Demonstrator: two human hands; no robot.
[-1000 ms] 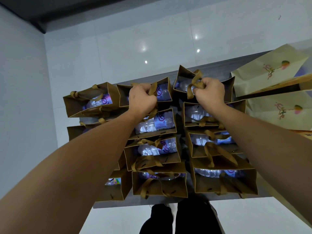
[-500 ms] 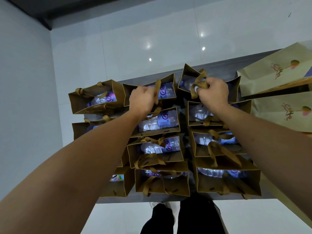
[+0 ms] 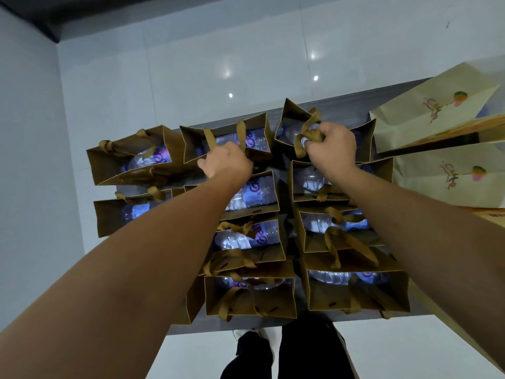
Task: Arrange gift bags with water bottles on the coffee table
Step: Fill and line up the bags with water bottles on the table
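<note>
My left hand [image 3: 226, 162] grips the ribbon handles [image 3: 240, 132] of a top-centre gift bag [image 3: 257, 149]; my right hand [image 3: 332, 150] clenches the neighbouring bag's handles [image 3: 307, 132].

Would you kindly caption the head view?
Both hands, left and right, grip ribbon handles of far-row brown gift bags.

Just one view here, a wide-angle head cam looking steeply down and forward from above. It sits close over the bench [image 3: 341, 105], with both forearms stretching away from the lens. The far floor fills the top of the shot, the wearer's own legs [image 3: 287, 354] the bottom edge. Edges bend from the lens.
</note>
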